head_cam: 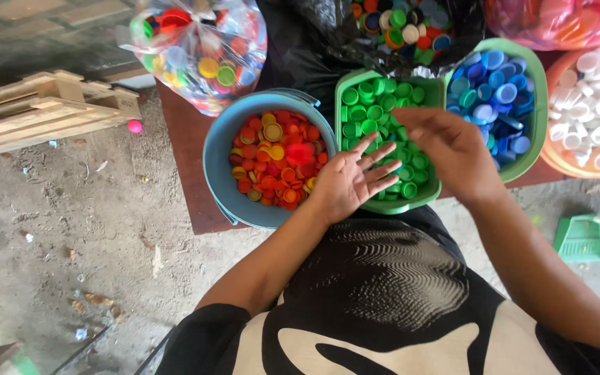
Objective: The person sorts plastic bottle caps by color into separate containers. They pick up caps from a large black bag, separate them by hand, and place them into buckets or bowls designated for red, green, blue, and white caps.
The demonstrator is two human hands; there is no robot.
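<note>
1. Your left hand (347,182) lies palm up, fingers spread, empty, above the near rim of the green tub of green caps (386,132).
2. Your right hand (453,149) hovers open, palm down, over the same tub, holding nothing.
3. A blue bucket of red and orange caps (269,158) sits left; a green tub of blue caps (498,97) sits right.

The square tub of caps (355,104) stands on the counter (185,149), with the round bucket of caps (220,163) just left of it and another tub of caps (530,76) just right. Behind it lies an open bag of caps (328,35), and farther left a tied bag (199,48). Both hands, left (347,182) and right (453,149), hover over its near edge.
</note>
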